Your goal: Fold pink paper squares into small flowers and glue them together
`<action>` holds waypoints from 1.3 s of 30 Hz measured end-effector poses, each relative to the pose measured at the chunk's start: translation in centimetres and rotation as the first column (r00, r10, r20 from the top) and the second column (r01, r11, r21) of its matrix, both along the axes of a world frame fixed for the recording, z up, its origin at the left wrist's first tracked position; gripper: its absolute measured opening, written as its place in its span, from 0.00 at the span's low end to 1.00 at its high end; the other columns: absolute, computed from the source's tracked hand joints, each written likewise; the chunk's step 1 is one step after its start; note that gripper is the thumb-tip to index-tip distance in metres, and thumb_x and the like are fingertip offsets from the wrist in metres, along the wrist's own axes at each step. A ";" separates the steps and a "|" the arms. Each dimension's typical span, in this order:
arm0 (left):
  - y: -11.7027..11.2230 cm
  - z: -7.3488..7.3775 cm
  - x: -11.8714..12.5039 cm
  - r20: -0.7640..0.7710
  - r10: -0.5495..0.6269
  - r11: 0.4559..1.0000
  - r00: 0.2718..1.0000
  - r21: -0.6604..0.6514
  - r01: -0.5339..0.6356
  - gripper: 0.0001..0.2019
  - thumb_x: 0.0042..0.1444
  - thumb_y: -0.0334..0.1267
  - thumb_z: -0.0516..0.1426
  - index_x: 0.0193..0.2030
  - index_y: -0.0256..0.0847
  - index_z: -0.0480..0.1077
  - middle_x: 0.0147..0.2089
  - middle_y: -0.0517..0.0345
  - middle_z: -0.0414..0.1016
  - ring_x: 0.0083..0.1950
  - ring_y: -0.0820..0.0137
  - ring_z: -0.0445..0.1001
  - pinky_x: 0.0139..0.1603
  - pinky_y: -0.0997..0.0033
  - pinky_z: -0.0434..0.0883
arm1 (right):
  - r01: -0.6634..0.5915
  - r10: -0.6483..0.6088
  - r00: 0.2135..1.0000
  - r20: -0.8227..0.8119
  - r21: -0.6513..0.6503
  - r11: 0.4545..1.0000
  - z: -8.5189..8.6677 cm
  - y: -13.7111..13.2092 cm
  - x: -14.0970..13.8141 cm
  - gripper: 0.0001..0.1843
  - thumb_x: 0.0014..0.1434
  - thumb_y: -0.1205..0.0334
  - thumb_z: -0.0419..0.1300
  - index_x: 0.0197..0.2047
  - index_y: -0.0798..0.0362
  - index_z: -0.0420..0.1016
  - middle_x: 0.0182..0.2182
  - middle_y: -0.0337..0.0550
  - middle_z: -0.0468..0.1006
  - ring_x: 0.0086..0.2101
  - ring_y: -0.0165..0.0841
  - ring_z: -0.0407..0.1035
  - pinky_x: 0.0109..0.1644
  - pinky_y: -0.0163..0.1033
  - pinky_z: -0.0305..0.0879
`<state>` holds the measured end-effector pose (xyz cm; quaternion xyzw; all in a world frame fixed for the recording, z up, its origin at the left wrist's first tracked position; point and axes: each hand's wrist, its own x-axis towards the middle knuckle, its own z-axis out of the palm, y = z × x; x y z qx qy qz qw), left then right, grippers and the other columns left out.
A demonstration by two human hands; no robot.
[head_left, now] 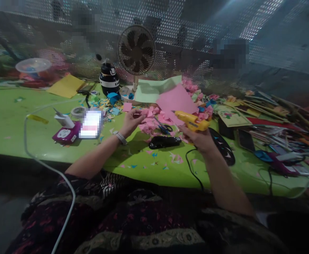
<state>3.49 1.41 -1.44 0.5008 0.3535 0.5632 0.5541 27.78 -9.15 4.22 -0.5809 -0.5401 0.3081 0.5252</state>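
My right hand point(200, 139) is wrapped round the handle of a yellow glue gun point(192, 121), its dark nozzle pointing left. My left hand point(131, 122), with a pale band on the wrist, has finger and thumb pinched at a small pink paper piece point(149, 113) on the edge of a pile of folded pink pieces. Between the hands lie dark-handled scissors point(166, 129), partly among the pink paper. Closer to me is a glossy black object point(164, 142), lying flat. Behind the pile, a pink sheet point(177, 102) overlaps a pale green sheet point(150, 91).
A purple power strip point(66, 134), a lit phone point(90, 123) and a tape roll point(78, 112) are at left. At the back stand a black bottle point(109, 80) and a fan point(136, 51). Paper stacks point(265, 106) and a dark phone point(245, 140) fill the right. Cables cross the front edge.
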 end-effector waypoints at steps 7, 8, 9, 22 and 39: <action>0.0 0.2 -0.3 -0.008 0.015 1.000 1.000 0.023 -0.015 0.18 0.46 0.43 0.71 0.35 0.37 0.69 0.33 0.59 0.78 0.35 0.73 0.78 0.40 0.67 0.83 | -0.276 0.277 0.961 0.019 -0.028 0.961 -1.5 3.8 -5.4 0.25 0.47 0.47 0.73 0.45 0.54 0.82 0.44 0.48 0.84 0.44 0.42 0.78 0.52 0.48 0.77; 0.1 0.1 -0.3 -0.009 0.024 0.999 1.000 0.029 -0.024 0.18 0.46 0.43 0.71 0.34 0.38 0.69 0.32 0.60 0.77 0.34 0.73 0.78 0.39 0.67 0.83 | -0.283 0.284 0.958 0.044 -0.033 0.959 -1.7 4.0 -5.5 0.25 0.48 0.47 0.72 0.46 0.54 0.82 0.44 0.48 0.84 0.44 0.43 0.79 0.53 0.48 0.77; 0.1 0.1 -0.2 -0.011 0.030 0.999 0.999 0.037 -0.030 0.17 0.47 0.42 0.71 0.34 0.38 0.68 0.31 0.60 0.77 0.34 0.73 0.78 0.39 0.67 0.83 | -0.284 0.286 0.956 0.067 -0.039 0.958 -1.9 4.1 -5.4 0.25 0.50 0.47 0.71 0.47 0.54 0.82 0.44 0.48 0.84 0.44 0.43 0.79 0.53 0.49 0.77; -0.7 0.6 0.0 -0.037 -0.006 0.992 0.999 0.130 0.010 0.20 0.46 0.49 0.71 0.34 0.37 0.70 0.37 0.56 0.78 0.36 0.74 0.77 0.35 0.72 0.81 | -0.266 0.265 0.963 0.054 0.014 0.964 -2.5 4.4 -5.3 0.23 0.52 0.48 0.71 0.47 0.51 0.83 0.47 0.46 0.84 0.50 0.43 0.78 0.58 0.47 0.74; -0.7 0.5 0.1 -0.115 0.110 0.965 0.987 0.248 -0.078 0.19 0.48 0.49 0.70 0.31 0.38 0.69 0.34 0.57 0.74 0.36 0.72 0.76 0.30 0.75 0.78 | -0.221 0.215 0.951 0.224 0.003 0.975 -2.6 3.9 -4.7 0.25 0.53 0.41 0.68 0.43 0.53 0.83 0.33 0.45 0.83 0.37 0.40 0.77 0.42 0.43 0.74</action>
